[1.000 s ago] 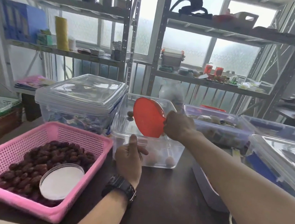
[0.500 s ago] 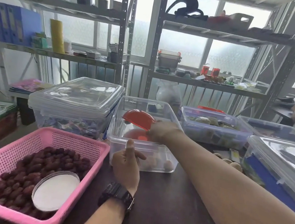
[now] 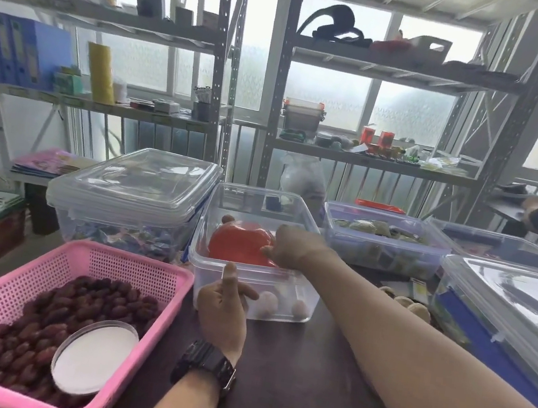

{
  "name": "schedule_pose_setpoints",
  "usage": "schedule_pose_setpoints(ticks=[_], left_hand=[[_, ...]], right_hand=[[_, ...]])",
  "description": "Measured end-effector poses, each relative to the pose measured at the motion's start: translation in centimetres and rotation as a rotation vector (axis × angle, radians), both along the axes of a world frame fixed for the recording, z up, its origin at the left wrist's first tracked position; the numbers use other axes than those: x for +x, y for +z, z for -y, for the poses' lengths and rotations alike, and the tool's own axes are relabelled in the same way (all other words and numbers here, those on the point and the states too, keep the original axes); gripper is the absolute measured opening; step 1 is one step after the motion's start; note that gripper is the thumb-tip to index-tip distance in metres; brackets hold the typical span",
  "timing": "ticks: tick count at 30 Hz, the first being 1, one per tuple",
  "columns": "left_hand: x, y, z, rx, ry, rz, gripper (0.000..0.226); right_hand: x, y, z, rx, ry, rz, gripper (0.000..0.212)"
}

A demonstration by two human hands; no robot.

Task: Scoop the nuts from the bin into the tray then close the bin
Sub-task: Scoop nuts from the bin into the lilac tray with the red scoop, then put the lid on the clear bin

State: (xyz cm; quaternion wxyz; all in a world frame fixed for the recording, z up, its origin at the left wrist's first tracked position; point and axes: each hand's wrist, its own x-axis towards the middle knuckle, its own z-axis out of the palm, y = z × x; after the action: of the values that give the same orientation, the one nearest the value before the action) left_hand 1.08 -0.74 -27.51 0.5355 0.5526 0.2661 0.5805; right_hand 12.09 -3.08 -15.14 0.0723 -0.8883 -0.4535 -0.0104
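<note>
A: Head view, centre frame. Open clear bin [image 3: 253, 267], no lid on it. Right hand [image 3: 291, 246] reaching inside, fingers pinched on the edge of a red scoop [image 3: 240, 241], scoop low in the bin and tipped flat.

B: Left hand [image 3: 224, 304]?

A: Braced against the bin's near wall, thumb up on the rim, fingers curled on the front face. Steadying, by the look of it.

B: Nuts [image 3: 267, 302]?

A: Only a few pale round ones visible through the front wall, plus one brownish one behind the scoop. Cannot tell whether anything sits in the scoop.

B: Tray?

A: Pink perforated tray [image 3: 135, 262], lower left of frame, touching the bin's left side. Heaped with dark red fruit, a white round lid or dish [image 3: 94, 355] lying on top. No pale nuts seen among them.

B: Progress, then?

A: Judged early to middle: scooping step in hand, transfer to tray not evident, closing not begun. Lid for this bin not identified anywhere in frame.
</note>
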Motion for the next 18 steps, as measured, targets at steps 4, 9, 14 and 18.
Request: schedule_pose_setpoints(ticks=[4, 9, 14, 18], left_hand=[[-0.4, 0.6, 0.5, -0.026, -0.010, 0.002, 0.069], [-1.6, 1.4, 1.1, -0.186, -0.095, -0.096, 0.033], [-2.5, 2.7, 1.0, -0.059, -0.125, -0.218, 0.035], [-4.1, 9.5, -2.9, 0.082, 0.074, -0.203, 0.052]], right_hand=[[-4.2, -1.1, 3.4, 0.463, 0.001, 0.106, 0.030], [-10.8, -5.3, 7.2, 0.795, 0.174, 0.179, 0.025], [-10.3, -4.3, 5.7, 0.760, 0.140, -0.075, 0.014], [-10.1, -0.4, 1.8, 0.799, 0.084, -0.212, 0.019]])
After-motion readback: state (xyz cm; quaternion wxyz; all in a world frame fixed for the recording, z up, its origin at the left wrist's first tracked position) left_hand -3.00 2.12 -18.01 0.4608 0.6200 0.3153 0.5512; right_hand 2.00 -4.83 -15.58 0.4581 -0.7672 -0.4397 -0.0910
